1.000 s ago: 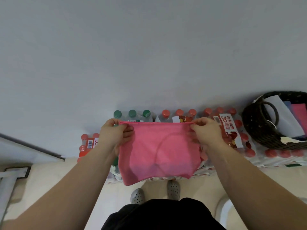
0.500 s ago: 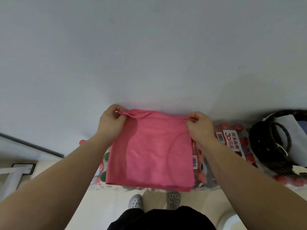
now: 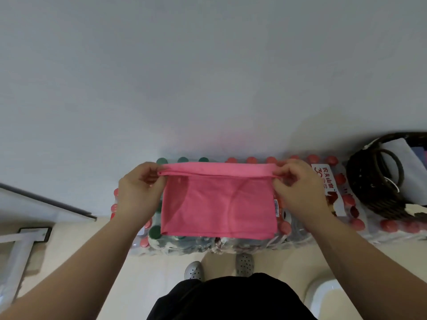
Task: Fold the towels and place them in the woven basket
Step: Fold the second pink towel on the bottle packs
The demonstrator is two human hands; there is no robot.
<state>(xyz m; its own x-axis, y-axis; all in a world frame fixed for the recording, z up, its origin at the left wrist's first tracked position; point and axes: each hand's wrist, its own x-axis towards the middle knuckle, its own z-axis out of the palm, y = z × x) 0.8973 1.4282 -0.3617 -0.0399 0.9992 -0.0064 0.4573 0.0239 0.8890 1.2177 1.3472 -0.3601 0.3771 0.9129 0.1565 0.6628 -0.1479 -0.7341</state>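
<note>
Basket (image 3: 369,199) (dark, woven) holds folded cloths (image 3: 403,158), pink towel (image 3: 217,209) outside.

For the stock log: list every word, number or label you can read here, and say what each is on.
"农夫山泉": on the white label of the bottle pack, beside the right hand.
"30": on the same label; the small characters next to it are too blurred to read.
Barcode strip at the right edge of the pink towel: too small to read.
</note>
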